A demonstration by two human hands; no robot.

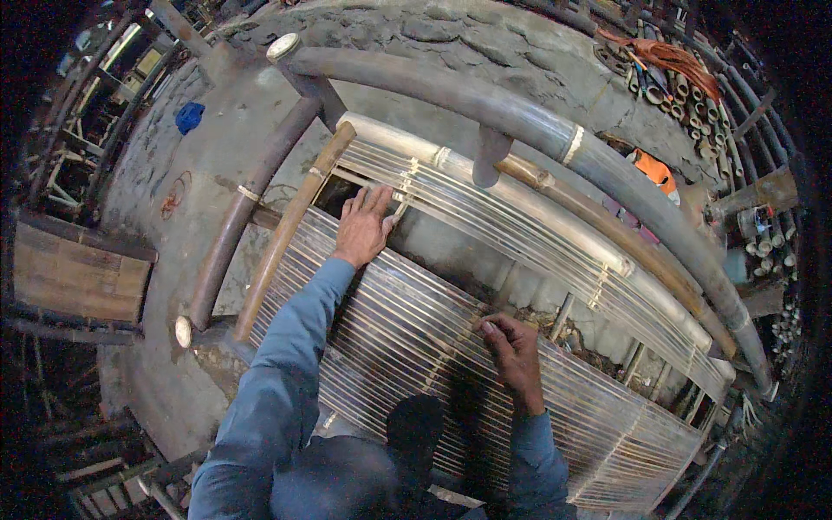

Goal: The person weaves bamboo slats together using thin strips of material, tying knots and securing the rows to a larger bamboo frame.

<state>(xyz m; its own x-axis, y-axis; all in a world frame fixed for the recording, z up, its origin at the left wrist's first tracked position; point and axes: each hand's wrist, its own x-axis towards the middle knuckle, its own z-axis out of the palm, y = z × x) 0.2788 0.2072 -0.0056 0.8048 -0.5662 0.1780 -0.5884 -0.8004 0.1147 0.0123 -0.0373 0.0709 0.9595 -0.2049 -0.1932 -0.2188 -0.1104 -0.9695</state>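
Observation:
A bamboo bench (693,394) fills the middle of the view, its seat made of thin parallel slats (390,316). Between these slats and a narrower band of slats (494,221) along the far rail runs a long gap. My left hand (362,232) is at the gap's left end, fingers bent over, with the thumb against a pale lashing strip (402,206) that comes down from the far band. Lower and to the right, my right hand (513,354) has its thumb and forefinger pinched at the edge of the near slats; what lies between those fingertips is too small to make out.
Thick bamboo armrest (227,247) and backrest (433,78) poles curve round the seat. A blue crumpled thing (189,118) lies on the concrete floor (204,160). At the far right are an orange thing (654,172) and stacked bamboo tubes (685,108). A brown panel (82,273) stands at left.

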